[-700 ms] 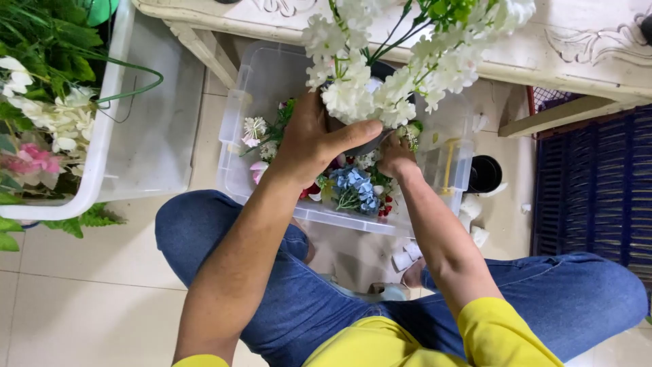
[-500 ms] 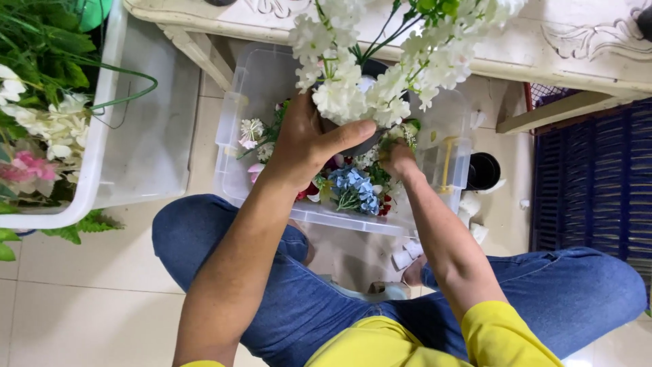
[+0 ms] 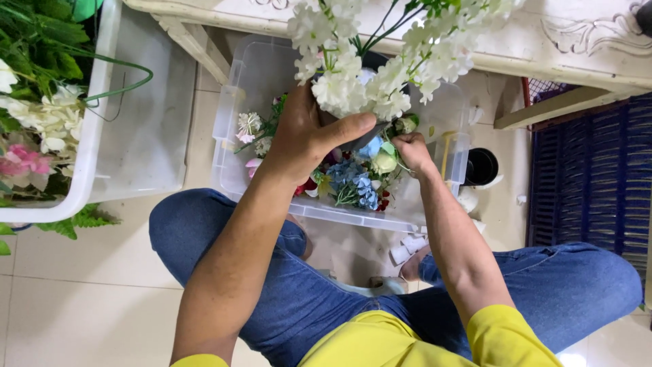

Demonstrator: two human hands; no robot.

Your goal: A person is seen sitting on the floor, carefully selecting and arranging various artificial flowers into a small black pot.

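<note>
White artificial flowers (image 3: 353, 81) are gripped by the left hand (image 3: 305, 136); right hand (image 3: 411, 149) pinches a stem; blossoms could be crushed against the clear bin (image 3: 234, 115).

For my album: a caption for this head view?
Left hand grips white blossom stems while right hand reaches into a clear bin of artificial flowers.

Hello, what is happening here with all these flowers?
A person in jeans sits on the floor over a clear box of mixed artificial flowers. The left hand holds a bunch of white blossoms by the stems, above the box. The right hand reaches into the box among the small blooms; what it pinches is hidden. A second, larger box with greenery and pink and white flowers stands at the left.
</note>
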